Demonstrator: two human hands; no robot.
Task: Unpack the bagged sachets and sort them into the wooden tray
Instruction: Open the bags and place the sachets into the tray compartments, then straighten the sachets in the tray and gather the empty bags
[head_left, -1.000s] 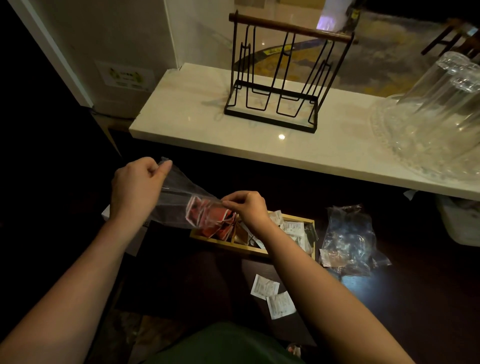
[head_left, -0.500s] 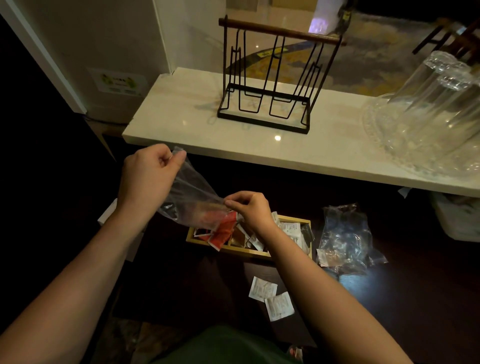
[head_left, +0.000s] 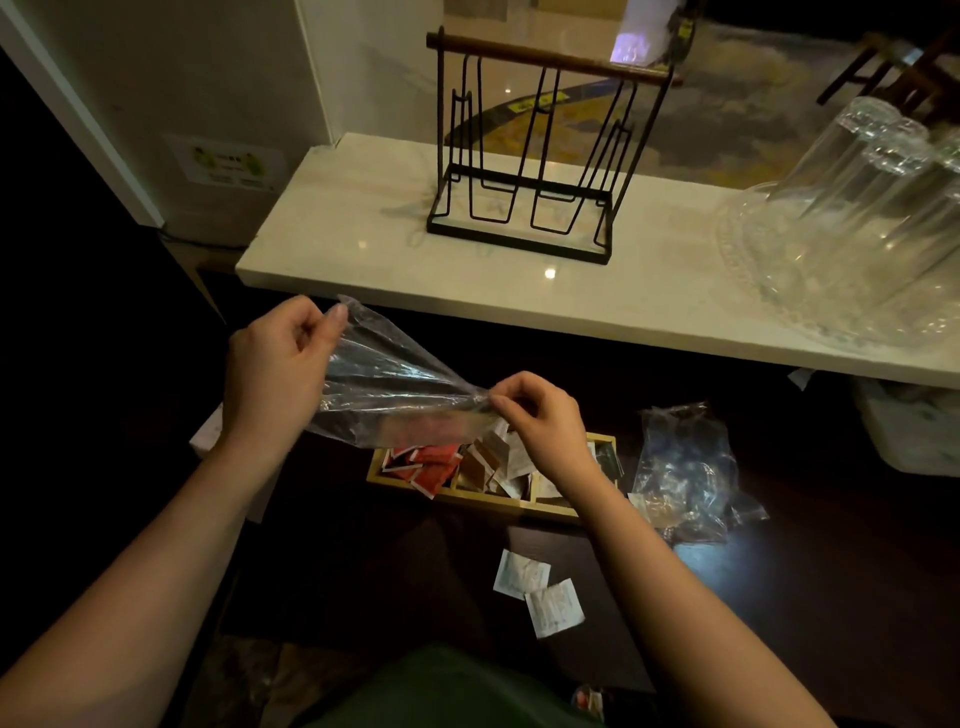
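Bag (head_left: 395, 384): clear thin film, limp, light, likely slippery; best pinched at corners. Held taut above tray (head_left: 470, 503).
Left hand (head_left: 275, 364): raised, fingers closed on bag's upper corner.
Right hand (head_left: 540, 421): lower, fingertips pinched on bag's other end, over tray.
Sachets (head_left: 431, 465): red ones heaped in tray's left compartment; two white (head_left: 540, 590) lie loose nearer, on dark table.
Spare bag (head_left: 685, 473): crumpled, right of tray.

clear glossy plastic bag (head_left: 395, 384); pale wooden tray (head_left: 498, 503); polished marble shelf (head_left: 363, 244); black wire rack (head_left: 530, 156).
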